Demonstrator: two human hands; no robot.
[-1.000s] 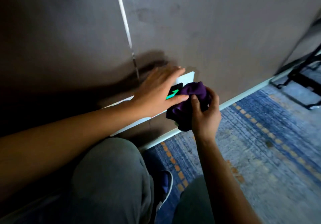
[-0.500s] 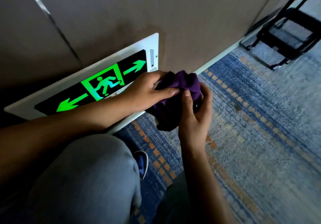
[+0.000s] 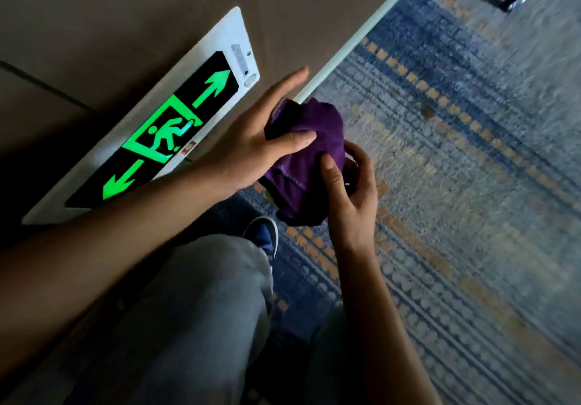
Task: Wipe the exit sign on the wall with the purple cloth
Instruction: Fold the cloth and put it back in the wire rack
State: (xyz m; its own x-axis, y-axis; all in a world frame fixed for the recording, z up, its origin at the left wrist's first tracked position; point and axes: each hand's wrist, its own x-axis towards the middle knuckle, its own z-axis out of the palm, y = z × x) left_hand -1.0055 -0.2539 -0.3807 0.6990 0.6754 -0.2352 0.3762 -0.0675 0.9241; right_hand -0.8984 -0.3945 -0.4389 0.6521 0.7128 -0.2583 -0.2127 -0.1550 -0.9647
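Setting: I see a brown wall (image 3: 157, 2) meeting a blue patterned carpet (image 3: 456, 184) along a pale skirting strip (image 3: 355, 40); the person crouches, one grey-trousered knee (image 3: 207, 294) in front.
Exit sign: the exit sign (image 3: 163, 128) sits low on the wall, lit green, its long axis slanting from lower left to upper right in my view.
Purple cloth: the purple cloth (image 3: 309, 159) is bunched between both hands, off the sign, just to its right.
Left hand: my left hand (image 3: 251, 147) pinches the cloth with thumb on top, fingers behind.
Right hand: my right hand (image 3: 352, 191) cups it from below.
Key relation: the sign lies left of the hands; the left hand is nearer.
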